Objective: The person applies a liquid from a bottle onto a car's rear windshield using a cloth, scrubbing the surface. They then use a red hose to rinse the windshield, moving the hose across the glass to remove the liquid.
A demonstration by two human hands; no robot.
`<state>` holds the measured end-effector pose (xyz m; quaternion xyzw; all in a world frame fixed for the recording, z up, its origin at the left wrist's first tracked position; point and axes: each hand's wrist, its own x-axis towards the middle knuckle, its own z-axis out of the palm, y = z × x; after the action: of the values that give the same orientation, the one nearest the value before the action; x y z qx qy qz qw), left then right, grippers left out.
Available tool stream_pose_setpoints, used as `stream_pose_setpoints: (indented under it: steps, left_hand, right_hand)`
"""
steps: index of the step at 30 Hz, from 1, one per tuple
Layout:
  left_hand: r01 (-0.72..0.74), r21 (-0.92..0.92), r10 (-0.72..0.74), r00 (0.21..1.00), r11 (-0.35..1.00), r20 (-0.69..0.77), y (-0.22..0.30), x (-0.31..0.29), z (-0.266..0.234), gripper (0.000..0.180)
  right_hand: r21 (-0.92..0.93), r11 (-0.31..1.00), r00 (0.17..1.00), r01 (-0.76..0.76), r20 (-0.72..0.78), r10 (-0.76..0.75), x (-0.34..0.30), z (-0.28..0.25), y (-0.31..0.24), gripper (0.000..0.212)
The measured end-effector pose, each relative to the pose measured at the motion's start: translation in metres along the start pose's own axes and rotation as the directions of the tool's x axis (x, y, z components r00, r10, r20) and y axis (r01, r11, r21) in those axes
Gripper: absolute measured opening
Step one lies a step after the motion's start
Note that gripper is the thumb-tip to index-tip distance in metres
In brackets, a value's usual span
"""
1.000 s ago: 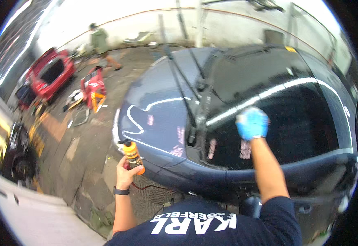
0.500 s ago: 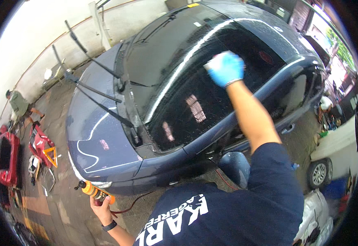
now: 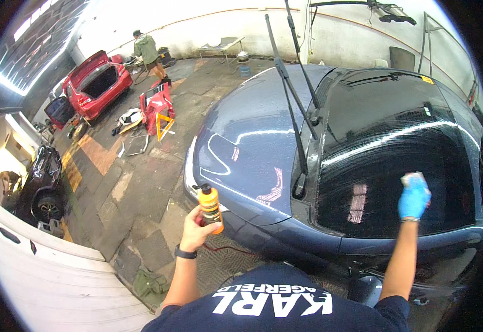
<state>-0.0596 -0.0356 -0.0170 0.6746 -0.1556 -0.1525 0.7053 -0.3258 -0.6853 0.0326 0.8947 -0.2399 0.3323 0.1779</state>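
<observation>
R hand (image 3: 414, 200): sliding roofward vs 1s ago, gripping pad (image 3: 409, 178) on windshield (image 3: 338, 191).
L hand (image 3: 197, 229): clutching bottle (image 3: 210, 209) nr hood (image 3: 244, 117); slip risking drop.
Wipers (image 3: 278, 62): standing up; arm bump risking glass crack.

Black-capped orange plastic bottle (image 3: 211, 205) is held nearly upright, leaning left. Whitish pad (image 3: 406, 179) rests against arc-streaked dark glass windshield (image 3: 384, 160).
</observation>
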Motion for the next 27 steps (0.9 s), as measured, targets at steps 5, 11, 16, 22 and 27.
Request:
stream_pose_setpoints:
  steps: [5, 11, 16, 22, 27]
  left_hand:
    - [-0.047, 0.001, 0.046, 0.991, 0.999, 0.124, 0.013, 0.035, 0.023, 0.062]
    - [-0.08, 0.058, 0.065, 0.973, 0.995, 0.222, 0.042, 0.035, 0.042, 0.069]
    - [-0.068, 0.391, -0.047, 0.959, 0.918, 0.279, 0.039, 0.045, 0.055, 0.079]
    - [-0.122, 0.637, -0.241, 0.858, 0.761, 0.454, 0.081, 0.052, 0.128, 0.068]
    - [-0.281, 0.72, -0.238, 0.815, 0.634, 0.528, 0.085, 0.059, 0.202, 0.067]
  right_hand:
    - [0.219, 0.959, 0.949, 0.181, 0.217, -0.229, -0.013, 0.043, -0.206, 0.008]
    - [0.57, 0.821, 0.933, -0.028, 0.309, -0.183, -0.06, 0.116, -0.242, 0.037]
    - [0.097, -0.924, 0.738, -0.37, 0.635, -0.229, -0.037, 0.096, -0.243, 0.051]
    - [-0.183, -0.973, 0.834, -0.141, 0.507, -0.217, -0.029, 0.018, -0.264, 0.055]
    - [-0.219, -0.975, 0.957, -0.019, 0.279, -0.082, -0.049, 0.016, -0.267, 0.065]
